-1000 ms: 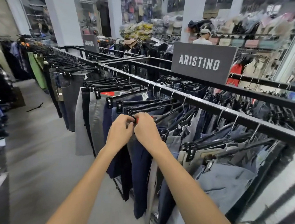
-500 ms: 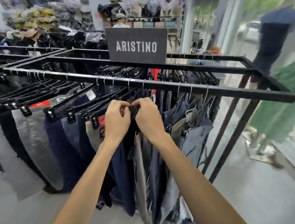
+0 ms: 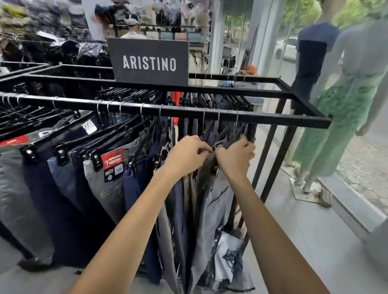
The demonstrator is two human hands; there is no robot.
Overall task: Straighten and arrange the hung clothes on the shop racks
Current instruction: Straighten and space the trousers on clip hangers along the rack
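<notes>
Black metal rack (image 3: 283, 119) is hung w/ trousers (image 3: 211, 206) along the near rail, bunched twd its right end. There one olive-brown waistband (image 3: 211, 162) is pinched by the left hand (image 3: 188, 153) & gripped by the right hand (image 3: 233, 160), fingers curled. A sign (image 3: 148, 62) is propped behind.

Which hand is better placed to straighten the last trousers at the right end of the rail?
Right hand, probably: it grips trousers nearest the rail end; the left hand pinches them further in.
</notes>
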